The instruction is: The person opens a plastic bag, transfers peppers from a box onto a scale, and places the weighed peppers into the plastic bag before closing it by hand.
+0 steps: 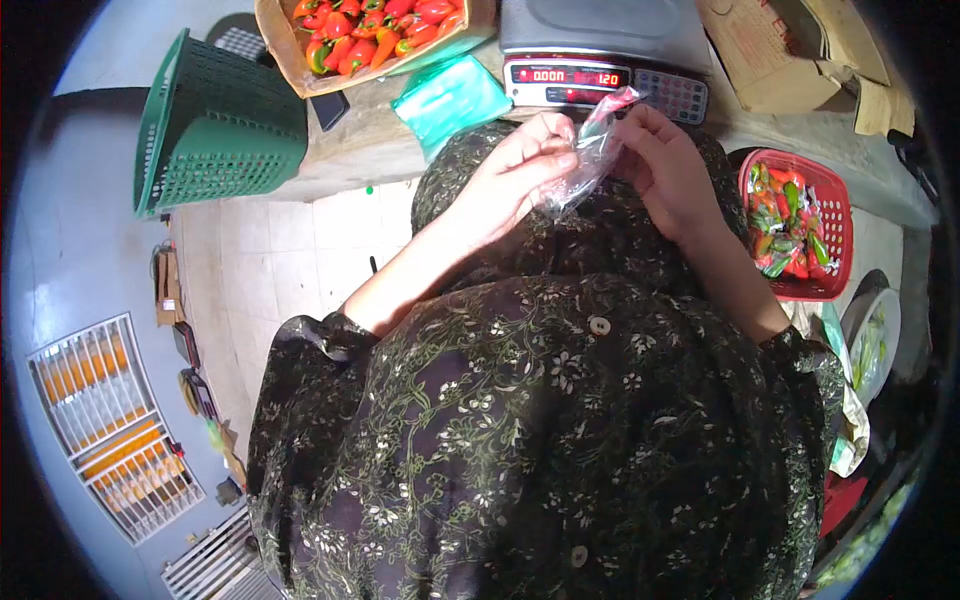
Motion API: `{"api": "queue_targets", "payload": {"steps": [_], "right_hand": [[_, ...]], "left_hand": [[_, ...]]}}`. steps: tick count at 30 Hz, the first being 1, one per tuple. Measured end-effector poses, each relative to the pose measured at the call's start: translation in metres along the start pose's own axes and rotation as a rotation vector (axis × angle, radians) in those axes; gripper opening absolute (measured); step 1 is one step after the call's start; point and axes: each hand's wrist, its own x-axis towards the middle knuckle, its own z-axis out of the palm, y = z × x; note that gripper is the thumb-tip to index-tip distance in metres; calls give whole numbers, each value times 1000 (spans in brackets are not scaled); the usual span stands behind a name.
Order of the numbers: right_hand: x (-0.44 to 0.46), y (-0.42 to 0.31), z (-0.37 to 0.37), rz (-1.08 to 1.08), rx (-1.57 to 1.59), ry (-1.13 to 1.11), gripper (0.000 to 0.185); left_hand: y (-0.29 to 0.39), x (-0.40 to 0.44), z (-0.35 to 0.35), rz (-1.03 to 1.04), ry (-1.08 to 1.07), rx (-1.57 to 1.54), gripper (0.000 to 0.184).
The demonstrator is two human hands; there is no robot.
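Observation:
A thin clear plastic bag [592, 160] with a reddish patch at its upper end is stretched between my two hands, just in front of the scale. My left hand [522, 172] pinches its left side between thumb and fingers. On the other side, the fingers of my right hand [668, 170] are closed on the bag's edge. Whether anything is inside the bag I cannot make out; it looks flat and crumpled. Right behind the hands stands the digital scale [605, 80], its red display lit. A green plastic packet [452, 98] lies left of the scale.
A cardboard box [290, 65] of red peppers stands at the back left, with a phone [329, 110] beside it. A green basket [225, 150] is further left. On the right are a red basket [842, 215] of bagged peppers and an open carton [760, 60].

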Motion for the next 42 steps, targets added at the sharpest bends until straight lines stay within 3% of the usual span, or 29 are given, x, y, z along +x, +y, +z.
{"api": "queue_targets", "payload": {"steps": [1, 3, 6, 8, 11, 12, 15, 18, 19, 21, 24, 25, 27, 29, 30, 33, 36, 38, 39, 42], "right_hand": [[-1, 0, 3, -4, -29, 7, 12], [-4, 5, 14, -8, -82, 21, 14], [-9, 13, 17, -212, -436, -102, 18], [-6, 15, 9, -246, -595, -18, 20], [-3, 9, -1, -330, -802, 95, 19], [-2, 7, -3, -362, -866, 130, 19], [-1, 8, -2, -523, -856, 159, 19], [-5, 4, 8, -319, -578, 156, 23], [-5, 2, 9, -199, -291, 84, 26], [-3, 0, 10, 41, 279, -60, 34], [0, -2, -6, 154, 342, -267, 33], [3, -1, -10, 90, 0, -222, 29], [9, -1, -16, -45, -686, -117, 28], [13, -1, -18, -22, -927, -182, 29], [13, 0, -17, -10, -1048, -217, 29], [12, 9, -18, -237, -985, -161, 25], [22, 18, -21, -429, -798, -267, 23], [18, 10, -17, -260, -702, -188, 22], [17, 7, -15, -176, -653, -149, 22], [16, 10, -22, 71, -211, -129, 28]], "left_hand": [[1, -1, 5, 28, 76, 101, 28], [1, 1, 1, 70, 34, 117, 31], [0, 2, 7, 130, 61, 177, 28], [-1, 1, 9, 131, 55, 245, 25], [-2, 5, 1, 91, 134, 663, 21], [-5, 9, -3, 78, 239, 615, 16], [-1, 15, -31, 132, 376, 886, 11], [13, 19, -46, 291, 523, 1338, 8], [16, 21, -48, 404, 540, 1463, 9], [14, 25, -51, 370, 495, 1145, 8], [18, 25, -33, 150, 461, 508, 9], [19, 22, -24, 52, 451, 267, 10], [24, 12, -36, 8, 162, -103, 19], [21, 12, -55, -49, -211, -453, 27], [24, 5, -44, -42, -98, -275, 35], [27, -1, -22, -7, -20, 102, 36], [19, -1, -13, 87, 0, 397, 59], [16, -2, -11, 59, 27, 557, 80], [15, 2, -12, 167, -42, 844, 81], [10, -4, -3, -9, 177, 1155, 50]]}}
